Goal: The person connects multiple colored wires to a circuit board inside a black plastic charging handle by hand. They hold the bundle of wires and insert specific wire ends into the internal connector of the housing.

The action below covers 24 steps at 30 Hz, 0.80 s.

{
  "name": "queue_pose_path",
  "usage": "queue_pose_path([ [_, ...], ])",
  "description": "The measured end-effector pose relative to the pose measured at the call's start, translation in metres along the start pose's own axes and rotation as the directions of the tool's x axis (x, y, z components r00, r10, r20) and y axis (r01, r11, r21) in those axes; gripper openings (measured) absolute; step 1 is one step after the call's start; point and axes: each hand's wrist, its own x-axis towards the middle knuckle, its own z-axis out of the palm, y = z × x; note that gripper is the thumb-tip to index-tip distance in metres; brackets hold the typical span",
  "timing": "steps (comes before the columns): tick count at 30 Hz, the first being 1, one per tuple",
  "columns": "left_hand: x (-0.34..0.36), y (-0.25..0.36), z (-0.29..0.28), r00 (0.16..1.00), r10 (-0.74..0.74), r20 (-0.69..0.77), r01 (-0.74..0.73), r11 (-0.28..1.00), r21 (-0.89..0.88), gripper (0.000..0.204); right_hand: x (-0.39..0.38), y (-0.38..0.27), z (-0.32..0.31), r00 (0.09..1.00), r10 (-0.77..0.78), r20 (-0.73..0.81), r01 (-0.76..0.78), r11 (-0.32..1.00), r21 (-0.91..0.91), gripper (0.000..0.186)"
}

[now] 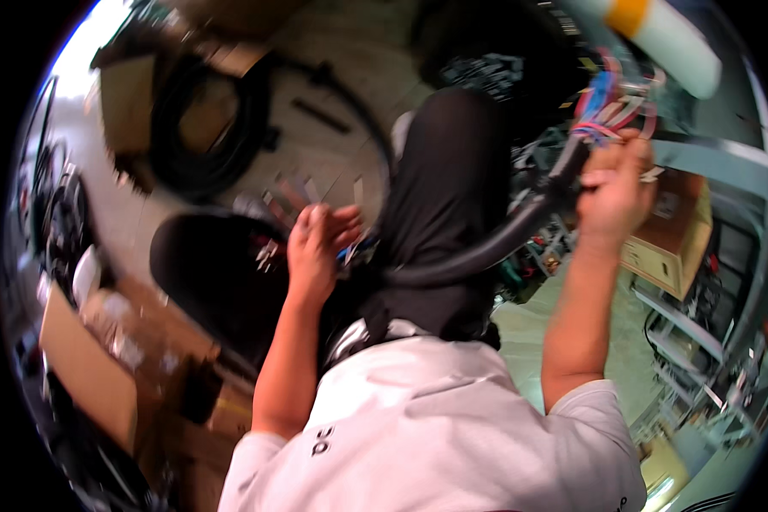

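Well — black cable (512,239), dark shirt lettering (320,447)

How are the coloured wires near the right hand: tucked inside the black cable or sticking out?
Sticking out: the coloured wires, blue and pinkish among them, fan past the end of the black cable.

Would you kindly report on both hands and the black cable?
Right hand at coloured wires, grip unclear. Left hand loosely curled, hold unclear. Black cable crosses right leg.
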Motion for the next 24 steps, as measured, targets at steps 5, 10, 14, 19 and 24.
queue_pose_path([
  [5,0.001,-0.002,0.005,0.999,0.005,0.052,-0.002,0.998,-0.059,0.024,0.011,-0.009,0.007,1.0,0.006,-0.018,-0.007,0.999,-0.041,0.024],
  [10,0.003,-0.003,0.009,0.999,0.016,0.037,-0.015,0.999,-0.033,0.026,0.029,-0.019,0.008,0.996,0.069,-0.054,-0.079,0.974,-0.212,0.022],
  [14,0.003,-0.002,0.009,0.999,0.025,0.032,-0.025,0.999,-0.025,0.027,0.042,-0.03,0.014,0.981,0.189,-0.051,-0.195,0.949,-0.248,0.022],
  [19,0.002,-0.001,0.008,0.999,0.019,0.027,-0.018,0.999,-0.033,0.026,0.049,-0.031,0.021,0.975,0.197,-0.106,-0.221,0.915,-0.337,0.02],
  [24,0.002,-0.001,0.006,0.999,0.017,0.029,-0.016,0.999,-0.03,0.024,0.054,-0.032,0.027,0.97,0.222,-0.095,-0.241,0.89,-0.387,0.019],
])
